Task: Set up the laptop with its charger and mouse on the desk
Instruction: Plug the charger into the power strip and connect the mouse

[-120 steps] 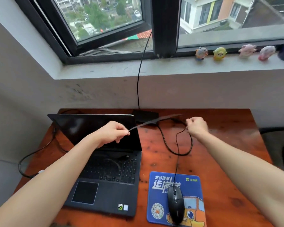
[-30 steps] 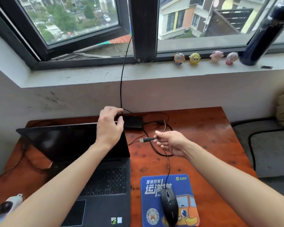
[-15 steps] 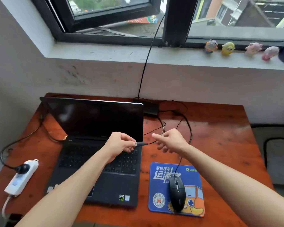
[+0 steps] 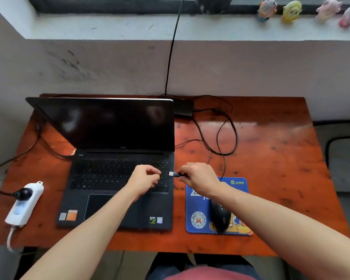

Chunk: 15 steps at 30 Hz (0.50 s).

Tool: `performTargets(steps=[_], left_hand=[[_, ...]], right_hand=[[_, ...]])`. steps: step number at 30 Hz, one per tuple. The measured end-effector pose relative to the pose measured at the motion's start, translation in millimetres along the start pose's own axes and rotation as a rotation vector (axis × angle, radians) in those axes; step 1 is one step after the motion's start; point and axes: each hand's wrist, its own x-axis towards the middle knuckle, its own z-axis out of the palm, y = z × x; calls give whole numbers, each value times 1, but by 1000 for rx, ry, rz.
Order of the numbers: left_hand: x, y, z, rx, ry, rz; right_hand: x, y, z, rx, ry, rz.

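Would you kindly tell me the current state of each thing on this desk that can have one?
laptop: lid open, screen dark.
USB plug: pinched by the right hand at the laptop's right edge, metal end bare, not inserted.
left hand: fingers curled above the keyboard, nothing visible in it.
mouse: resting on the mouse pad, untouched.
power strip: one black plug inserted.

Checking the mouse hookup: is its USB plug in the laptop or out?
Out. The right hand pinches the USB plug just off the laptop's right edge, its metal tip bare.
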Motion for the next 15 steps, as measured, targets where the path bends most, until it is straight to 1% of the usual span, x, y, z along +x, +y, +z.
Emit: performTargets(steps=[3, 4, 6, 8, 10, 15], left_hand=[[6, -26, 3, 569, 198, 143], [6, -34, 5, 711, 229, 178], [6, -48, 12, 903, 260, 243], [8, -60, 21, 999, 272, 283], [9, -70, 28, 1043, 294, 296], [15, -91, 39, 1060, 312, 305]], right_hand=[[3, 23, 2, -64, 10, 120], [5, 28, 4, -73, 4, 147], [8, 33, 7, -70, -5, 180], [13, 36, 12, -82, -15, 196], [16, 36, 17, -84, -18, 200], [28, 35, 35, -34, -16, 179]])
